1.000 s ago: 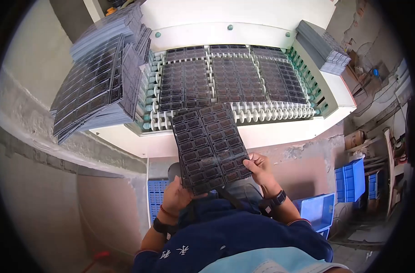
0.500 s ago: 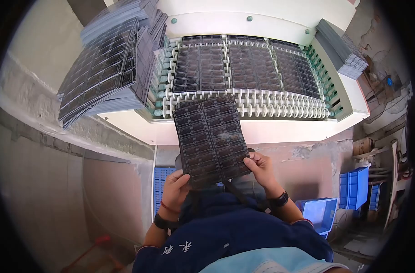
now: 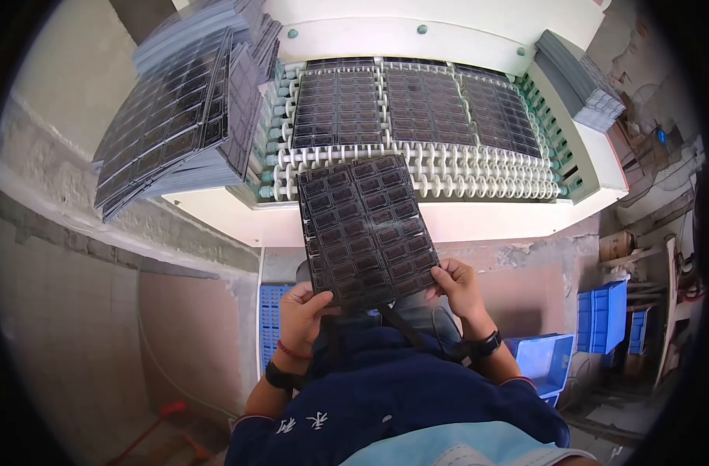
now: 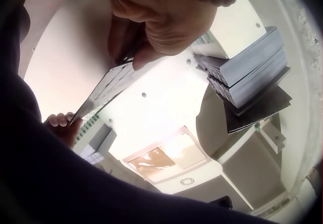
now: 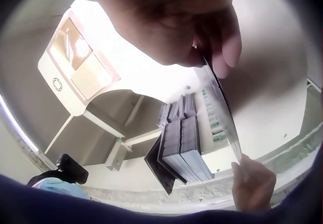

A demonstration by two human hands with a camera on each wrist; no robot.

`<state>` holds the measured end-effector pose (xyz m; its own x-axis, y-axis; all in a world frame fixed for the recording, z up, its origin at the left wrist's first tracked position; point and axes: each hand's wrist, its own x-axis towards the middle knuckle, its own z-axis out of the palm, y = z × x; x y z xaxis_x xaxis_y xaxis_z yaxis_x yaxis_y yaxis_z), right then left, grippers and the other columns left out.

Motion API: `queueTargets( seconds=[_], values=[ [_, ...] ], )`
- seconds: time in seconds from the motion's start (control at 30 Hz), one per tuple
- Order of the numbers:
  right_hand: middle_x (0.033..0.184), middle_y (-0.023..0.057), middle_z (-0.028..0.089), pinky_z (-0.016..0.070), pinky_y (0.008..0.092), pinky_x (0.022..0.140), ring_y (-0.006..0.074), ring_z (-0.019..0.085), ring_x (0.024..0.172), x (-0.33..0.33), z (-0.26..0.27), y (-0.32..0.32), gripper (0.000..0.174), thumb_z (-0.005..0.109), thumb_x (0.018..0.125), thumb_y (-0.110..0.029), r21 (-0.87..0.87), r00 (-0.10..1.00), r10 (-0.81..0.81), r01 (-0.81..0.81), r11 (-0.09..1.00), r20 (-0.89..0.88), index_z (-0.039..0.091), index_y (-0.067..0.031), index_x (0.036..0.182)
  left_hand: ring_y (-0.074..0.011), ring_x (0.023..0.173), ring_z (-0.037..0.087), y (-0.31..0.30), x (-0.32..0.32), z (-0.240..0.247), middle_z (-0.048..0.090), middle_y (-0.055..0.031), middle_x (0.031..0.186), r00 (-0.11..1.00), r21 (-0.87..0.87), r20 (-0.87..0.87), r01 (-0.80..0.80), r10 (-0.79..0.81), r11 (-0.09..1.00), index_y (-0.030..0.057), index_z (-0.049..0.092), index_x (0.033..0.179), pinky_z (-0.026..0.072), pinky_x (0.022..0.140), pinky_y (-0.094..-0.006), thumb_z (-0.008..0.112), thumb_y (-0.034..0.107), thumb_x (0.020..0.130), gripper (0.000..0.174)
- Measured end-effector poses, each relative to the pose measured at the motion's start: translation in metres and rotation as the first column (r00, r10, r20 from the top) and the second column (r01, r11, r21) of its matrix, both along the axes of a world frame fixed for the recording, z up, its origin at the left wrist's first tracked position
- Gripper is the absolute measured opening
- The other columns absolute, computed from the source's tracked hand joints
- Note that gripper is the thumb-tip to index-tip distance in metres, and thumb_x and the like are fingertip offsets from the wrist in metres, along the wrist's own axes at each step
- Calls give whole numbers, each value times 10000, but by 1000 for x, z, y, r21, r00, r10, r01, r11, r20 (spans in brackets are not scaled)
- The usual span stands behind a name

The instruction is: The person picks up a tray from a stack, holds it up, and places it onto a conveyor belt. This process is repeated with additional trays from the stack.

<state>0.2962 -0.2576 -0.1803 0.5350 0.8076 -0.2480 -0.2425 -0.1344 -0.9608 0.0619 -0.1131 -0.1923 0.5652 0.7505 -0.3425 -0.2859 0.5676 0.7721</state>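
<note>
A dark circuit-board panel (image 3: 366, 233), covered in a grid of small rectangles, is held tilted before the person, its far end overlapping the conveyor's front edge in the head view. The left hand (image 3: 301, 311) pinches its near left corner, thumb on top. At the near right corner, the right hand (image 3: 459, 287) grips the edge, also thumb on top. In the left wrist view the panel (image 4: 108, 85) appears nearly edge-on between both hands. Similar panels (image 3: 337, 109) lie in rows on white conveyor rollers (image 3: 455, 177) beyond.
A tall stack of panels (image 3: 168, 101) leans at the machine's left; another stack (image 3: 580, 78) sits on its right side. The machine's pale front rail (image 3: 479, 221) runs across. Blue crates (image 3: 601, 314) stand at the lower right. A rough wall ledge (image 3: 121, 210) borders the left.
The left thumb has come onto the top of the held panel, which the hands have shifted slightly. Panels on the rollers have moved farther into the machine. The head view has shifted.
</note>
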Motion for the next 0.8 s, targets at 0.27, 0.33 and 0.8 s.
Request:
queueTargets(
  seconds=[0.27, 0.33, 0.8],
  values=[
    [663, 96, 584, 469, 231, 400, 133, 541, 427, 52, -3, -48, 155, 471, 878, -85, 94, 972, -225, 231, 969, -70, 531, 24, 786, -168, 696, 631, 19, -8, 11, 640, -127, 839, 994, 62, -43, -97, 100, 993, -38, 605, 903, 556, 545, -254, 568, -44, 768, 139],
    [654, 92, 578, 488, 240, 412, 125, 536, 425, 63, -2, -60, 153, 479, 876, -77, 87, 964, -260, 263, 961, -53, 539, 38, 795, -167, 682, 631, 25, -8, 11, 639, -134, 833, 990, 68, -77, -110, 115, 992, -46, 604, 902, 557, 528, -251, 572, -45, 766, 140],
    [628, 60, 572, 485, 227, 405, 103, 528, 412, 79, -1, -27, 142, 493, 860, -71, 154, 911, -408, 412, 898, -55, 561, 46, 819, -183, 644, 623, 70, 9, 20, 621, -155, 812, 990, 100, -88, -103, 112, 990, -99, 569, 907, 563, 523, -255, 586, -49, 751, 164]
  ],
)
